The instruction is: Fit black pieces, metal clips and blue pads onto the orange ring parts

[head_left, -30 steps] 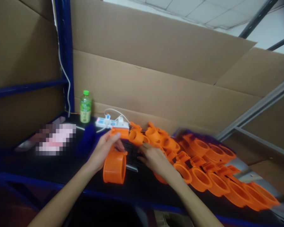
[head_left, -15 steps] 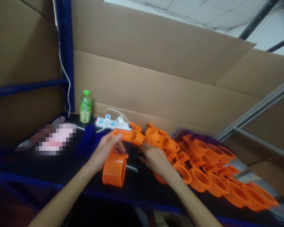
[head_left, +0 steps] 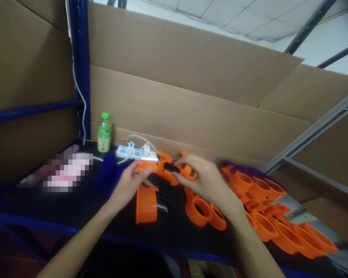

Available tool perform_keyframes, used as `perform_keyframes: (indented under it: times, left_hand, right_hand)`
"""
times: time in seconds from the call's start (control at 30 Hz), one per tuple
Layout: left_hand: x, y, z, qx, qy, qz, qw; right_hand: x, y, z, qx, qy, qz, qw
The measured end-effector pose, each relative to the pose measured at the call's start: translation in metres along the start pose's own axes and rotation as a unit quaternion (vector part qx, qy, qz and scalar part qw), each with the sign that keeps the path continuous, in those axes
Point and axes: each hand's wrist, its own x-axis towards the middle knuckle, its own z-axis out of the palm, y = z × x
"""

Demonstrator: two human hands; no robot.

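Observation:
My left hand (head_left: 129, 183) grips an orange plastic ring part (head_left: 146, 202) by its flat top tab, holding it just above the black shelf top (head_left: 75, 204). My right hand (head_left: 204, 179) is raised beside it, pinching a small black piece (head_left: 171, 167) at the tab's right end. Several more orange ring parts (head_left: 263, 216) lie in overlapping rows to the right, under and beyond my right forearm. A dark ribbed item (head_left: 165, 193) lies on the shelf between my hands.
A green-capped drink bottle (head_left: 104, 133) stands at the back left. A white power strip (head_left: 135, 153) with plugged cables lies behind my hands. A blurred pink patch (head_left: 68, 170) sits at left. Cardboard sheets (head_left: 191, 96) wall the back, and a blue rack post (head_left: 80, 69) rises at left.
My right hand lifted off the pile of orange parts and came up to the tab held by my left hand, now pinching a small black piece. The held ring part turned more upright.

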Motion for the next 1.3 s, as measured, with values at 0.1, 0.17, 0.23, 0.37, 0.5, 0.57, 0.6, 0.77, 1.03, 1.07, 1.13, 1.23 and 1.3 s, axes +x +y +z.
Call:
perform_keyframes:
  times: [0.1, 0.17, 0.23, 0.37, 0.5, 0.57, 0.6, 0.77, 1.03, 1.07, 1.13, 1.23, 1.3]
  left_hand:
    - [0.001, -0.001, 0.000, 0.005, -0.011, 0.003, 1.000]
    - [0.001, -0.002, 0.000, 0.003, -0.007, 0.001, 1.000]
    - [0.002, -0.003, 0.000, 0.000, 0.001, 0.000, 1.000]
    - [0.001, -0.003, 0.000, -0.006, 0.001, -0.003, 1.000]
    - [0.000, -0.001, 0.000, 0.000, -0.011, -0.010, 1.000]
    - [0.000, 0.000, -0.001, 0.005, -0.015, -0.012, 1.000]
    - [0.000, 0.001, -0.001, 0.008, -0.015, -0.013, 1.000]
    - [0.001, 0.003, -0.002, 0.020, -0.007, -0.011, 1.000]
    - [0.002, 0.003, -0.006, -0.047, 0.026, -0.036, 0.998]
    - [0.002, 0.005, -0.006, -0.075, 0.041, -0.038, 0.996]
    - [0.002, 0.008, -0.008, -0.130, 0.076, -0.041, 0.988]
    - [0.002, 0.015, -0.010, -0.185, 0.123, -0.043, 0.974]
    - [0.001, 0.019, -0.011, -0.204, 0.148, -0.039, 0.967]
  right_hand:
    - [0.011, -0.021, 0.005, -0.011, 0.003, -0.026, 1.000]
    - [0.017, -0.030, 0.015, -0.035, -0.004, -0.045, 0.998]
    - [0.020, -0.034, 0.026, -0.051, 0.001, -0.065, 0.997]
    - [0.019, -0.036, 0.037, -0.046, 0.061, -0.107, 0.991]
    - [0.018, -0.034, 0.043, -0.046, 0.097, -0.136, 0.985]
    - [0.019, -0.033, 0.046, -0.034, 0.102, -0.138, 0.985]
    - [0.019, -0.032, 0.047, -0.024, 0.103, -0.136, 0.985]
    - [0.022, -0.029, 0.054, 0.045, 0.110, -0.108, 0.987]
    - [0.030, -0.034, 0.070, 0.126, 0.128, -0.146, 0.973]
    - [0.032, -0.034, 0.072, 0.149, 0.140, -0.156, 0.966]
    - [0.036, -0.032, 0.077, 0.191, 0.184, -0.150, 0.953]
    - [0.046, -0.021, 0.086, 0.174, 0.204, -0.037, 0.963]
    - [0.054, -0.012, 0.094, 0.093, 0.100, 0.047, 0.990]
